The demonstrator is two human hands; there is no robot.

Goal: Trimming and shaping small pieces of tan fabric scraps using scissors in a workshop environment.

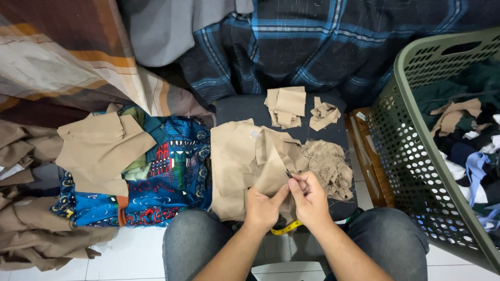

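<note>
My left hand [263, 205] pinches the lower edge of a tan fabric piece [245, 156] that lies across a dark stool [237, 106] in front of my knees. Next to it, my right hand [308, 195] holds a small dark metal tool [288, 173] whose tip touches the same fabric edge. A heap of loose tan threads [328, 161] lies just right of the fabric. A yellow measuring tape [285, 228] shows below my hands. Small folded tan pieces [285, 106] and a crumpled scrap [323, 114] rest at the stool's far side.
A green perforated laundry basket [416, 156] full of mixed cloth stands at right. Blue patterned fabric [166, 177] and more tan pieces [99, 148] lie at left. Checked and striped cloth hangs behind. White tiled floor [130, 255] shows below.
</note>
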